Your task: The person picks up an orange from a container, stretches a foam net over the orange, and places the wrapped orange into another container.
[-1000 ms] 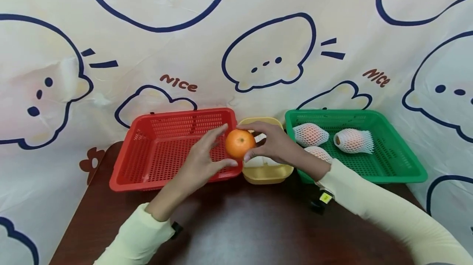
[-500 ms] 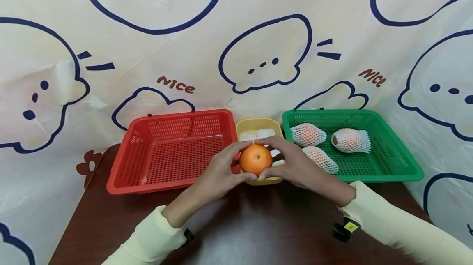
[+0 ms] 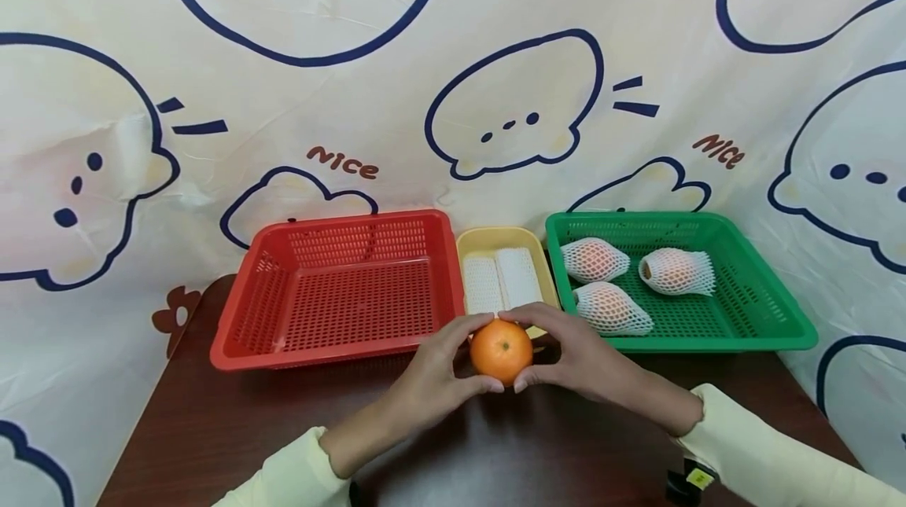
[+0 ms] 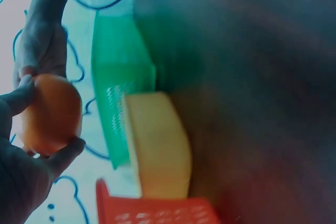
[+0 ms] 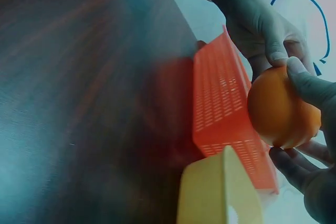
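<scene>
Both hands hold one orange (image 3: 502, 352) between them, in front of the yellow bin and above the table. My left hand (image 3: 433, 381) grips its left side, thumb below and fingers above. From the other side my right hand (image 3: 576, 358) grips it the same way, and the fingertips of both hands nearly meet. The wrist views show the orange (image 4: 52, 114) raised off the table, with thumbs and fingers curled round it. White foam net sleeves (image 3: 519, 275) lie in the yellow bin (image 3: 495, 236) just behind the hands.
A red basket (image 3: 336, 350) with nothing in it stands at the left. In the green basket (image 3: 764, 295) at the right lie several fruits in foam nets (image 3: 610, 308). The dark table (image 3: 439, 460) stretches in front, and a printed cloth (image 3: 396, 98) hangs behind.
The orange has moved right and toward the person, from beside the red basket to in front of the yellow bin. My left hand, apart from it at first, has come to grip it.
</scene>
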